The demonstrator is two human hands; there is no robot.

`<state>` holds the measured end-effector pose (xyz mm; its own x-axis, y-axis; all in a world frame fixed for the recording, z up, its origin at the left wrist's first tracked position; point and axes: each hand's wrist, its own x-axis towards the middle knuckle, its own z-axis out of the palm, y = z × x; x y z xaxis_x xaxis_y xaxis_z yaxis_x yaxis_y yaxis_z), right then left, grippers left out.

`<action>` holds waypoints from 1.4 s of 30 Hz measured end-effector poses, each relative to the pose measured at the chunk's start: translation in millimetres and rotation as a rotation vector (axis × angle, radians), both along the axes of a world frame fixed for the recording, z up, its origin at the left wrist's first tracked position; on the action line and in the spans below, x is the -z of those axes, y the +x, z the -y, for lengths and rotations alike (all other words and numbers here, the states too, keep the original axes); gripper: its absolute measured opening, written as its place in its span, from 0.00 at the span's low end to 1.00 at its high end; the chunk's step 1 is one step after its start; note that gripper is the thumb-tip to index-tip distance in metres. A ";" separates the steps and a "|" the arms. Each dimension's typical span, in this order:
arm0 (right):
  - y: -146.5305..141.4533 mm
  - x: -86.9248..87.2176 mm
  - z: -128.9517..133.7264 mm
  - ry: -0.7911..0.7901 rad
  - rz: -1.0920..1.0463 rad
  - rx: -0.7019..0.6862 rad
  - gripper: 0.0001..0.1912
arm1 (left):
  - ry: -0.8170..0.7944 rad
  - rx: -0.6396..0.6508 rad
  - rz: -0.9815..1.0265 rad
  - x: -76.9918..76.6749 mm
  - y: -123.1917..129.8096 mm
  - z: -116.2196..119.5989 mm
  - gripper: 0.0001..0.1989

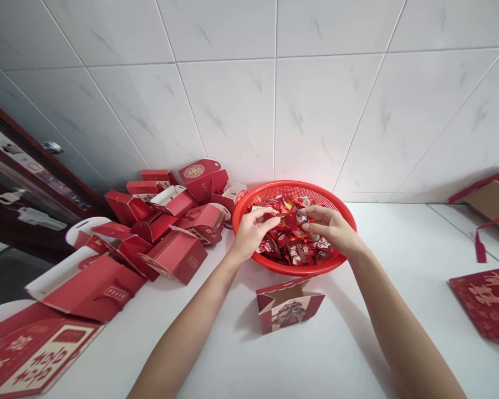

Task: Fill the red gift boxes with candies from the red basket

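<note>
Left hand (pixel 250 231) pinches a red candy (pixel 289 221), right hand (pixel 336 228) a silvery candy (pixel 302 218) — both over the red basket (pixel 293 270), beyond the near box (pixel 290 315) — where a light grip should suit thin wrappers.

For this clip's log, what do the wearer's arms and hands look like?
Both the left hand and right hand are ungloved, with slender fingers. The left forearm and right forearm are slim and bare: no sleeves, watch, bracelet or rings show. Nail details are too small to tell.
</note>
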<state>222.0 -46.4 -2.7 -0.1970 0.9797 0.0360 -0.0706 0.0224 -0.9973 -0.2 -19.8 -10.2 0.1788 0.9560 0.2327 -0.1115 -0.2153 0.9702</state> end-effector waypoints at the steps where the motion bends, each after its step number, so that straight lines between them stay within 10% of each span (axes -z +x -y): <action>1: 0.2 0.2 -0.3 -0.001 0.001 0.010 0.23 | -0.008 -0.004 0.017 0.2 0.1 -0.2 0.17; 24: 2.7 -6.2 -0.3 0.050 -0.066 0.195 0.15 | -0.047 0.094 0.052 -1.7 0.9 2.3 0.18; 42: -17.4 -9.8 10.4 0.174 0.118 -0.071 0.18 | 0.064 0.200 -0.234 -6.8 -2.2 5.7 0.20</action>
<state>204.6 -56.8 7.1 -0.2784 0.9443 0.1758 0.0393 0.1941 -0.9802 -2.5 -25.5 -3.4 0.4173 0.8814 0.2213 0.0668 -0.2726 0.9598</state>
